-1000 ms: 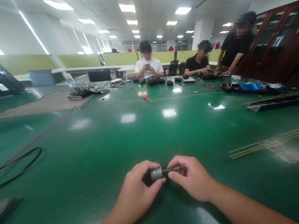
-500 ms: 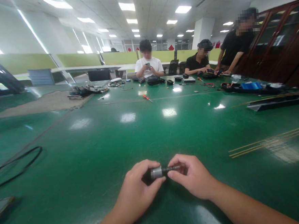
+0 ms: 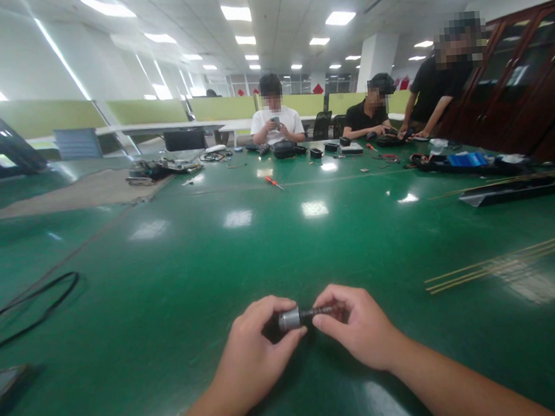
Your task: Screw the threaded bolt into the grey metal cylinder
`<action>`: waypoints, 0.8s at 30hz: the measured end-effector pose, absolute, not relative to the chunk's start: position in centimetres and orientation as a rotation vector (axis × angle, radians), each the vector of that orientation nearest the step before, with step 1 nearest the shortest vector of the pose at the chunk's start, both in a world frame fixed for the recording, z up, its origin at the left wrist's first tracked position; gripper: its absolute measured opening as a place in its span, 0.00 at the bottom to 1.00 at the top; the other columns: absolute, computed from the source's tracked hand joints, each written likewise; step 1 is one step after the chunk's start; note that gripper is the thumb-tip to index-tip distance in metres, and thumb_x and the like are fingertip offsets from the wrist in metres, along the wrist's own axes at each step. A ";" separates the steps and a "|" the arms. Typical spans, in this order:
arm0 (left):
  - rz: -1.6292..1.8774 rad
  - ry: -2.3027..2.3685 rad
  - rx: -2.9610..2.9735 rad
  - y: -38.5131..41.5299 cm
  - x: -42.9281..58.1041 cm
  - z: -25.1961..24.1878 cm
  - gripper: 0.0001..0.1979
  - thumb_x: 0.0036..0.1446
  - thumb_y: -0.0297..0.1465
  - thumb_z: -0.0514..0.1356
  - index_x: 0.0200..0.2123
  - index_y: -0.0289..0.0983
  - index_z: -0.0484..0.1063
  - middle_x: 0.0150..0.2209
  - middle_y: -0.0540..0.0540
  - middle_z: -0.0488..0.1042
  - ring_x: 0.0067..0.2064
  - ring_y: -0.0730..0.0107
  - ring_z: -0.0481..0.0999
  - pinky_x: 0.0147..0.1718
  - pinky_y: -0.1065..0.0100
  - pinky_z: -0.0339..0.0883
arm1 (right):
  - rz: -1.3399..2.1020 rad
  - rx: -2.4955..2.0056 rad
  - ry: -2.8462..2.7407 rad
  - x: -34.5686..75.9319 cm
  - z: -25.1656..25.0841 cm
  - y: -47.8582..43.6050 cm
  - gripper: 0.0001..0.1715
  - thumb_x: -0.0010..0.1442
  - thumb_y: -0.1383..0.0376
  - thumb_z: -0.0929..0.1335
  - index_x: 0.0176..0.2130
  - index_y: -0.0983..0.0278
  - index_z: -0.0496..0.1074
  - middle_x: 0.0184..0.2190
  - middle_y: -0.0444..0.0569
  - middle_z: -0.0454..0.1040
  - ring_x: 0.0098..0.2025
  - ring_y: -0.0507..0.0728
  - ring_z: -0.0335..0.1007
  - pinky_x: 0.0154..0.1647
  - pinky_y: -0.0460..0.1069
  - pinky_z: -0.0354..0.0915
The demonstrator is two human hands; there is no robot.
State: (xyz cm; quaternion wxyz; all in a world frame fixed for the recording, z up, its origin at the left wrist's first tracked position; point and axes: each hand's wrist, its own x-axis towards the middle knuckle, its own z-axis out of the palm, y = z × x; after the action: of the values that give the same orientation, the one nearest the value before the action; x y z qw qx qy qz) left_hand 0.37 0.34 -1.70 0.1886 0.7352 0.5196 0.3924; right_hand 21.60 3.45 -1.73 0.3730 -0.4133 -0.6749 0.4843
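Note:
Both my hands meet low in the middle of the view, just above the green table (image 3: 179,291). My left hand (image 3: 257,355) is closed around a small silver metal cylinder (image 3: 290,319). A dark threaded shaft (image 3: 316,312) sticks out of the cylinder to the right. My right hand (image 3: 357,326) pinches that shaft between thumb and fingertips. The far ends of the part are hidden inside both hands.
Thin brass rods (image 3: 504,260) lie to the right. A black cable (image 3: 32,304) loops at the left edge. A red screwdriver (image 3: 272,182) lies further off. Three people sit or lean at the far end among tools and black parts (image 3: 283,148).
None of note: my hands and the part have shifted very slightly upward; the grip is the same.

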 end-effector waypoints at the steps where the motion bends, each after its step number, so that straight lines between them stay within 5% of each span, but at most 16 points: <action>1: 1.102 1.463 2.062 0.3 0.3 -1.7 0.12 0.55 0.29 0.68 0.43 0.42 0.75 0.41 0.49 0.80 0.43 0.62 0.80 0.44 0.64 0.70 | 1.241 -1.060 -1.724 21.6 -1.7 3.4 0.02 0.57 0.67 0.71 0.33 0.64 0.75 0.24 0.41 0.71 0.26 0.51 0.63 0.27 0.45 0.58; 24: 1.110 1.496 2.005 0.6 0.3 -1.3 0.10 0.54 0.31 0.68 0.41 0.43 0.76 0.39 0.51 0.81 0.41 0.64 0.80 0.41 0.65 0.70 | 1.205 -1.087 -1.716 21.6 -1.9 3.5 0.04 0.58 0.65 0.71 0.34 0.64 0.74 0.23 0.41 0.70 0.25 0.51 0.64 0.27 0.45 0.59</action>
State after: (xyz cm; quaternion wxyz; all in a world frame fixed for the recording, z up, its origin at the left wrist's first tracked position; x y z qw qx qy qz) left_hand 0.33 0.64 -1.34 0.2009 0.7177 0.5354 0.3973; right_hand 21.63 3.55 -1.86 0.3801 -0.4259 -0.6720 0.4718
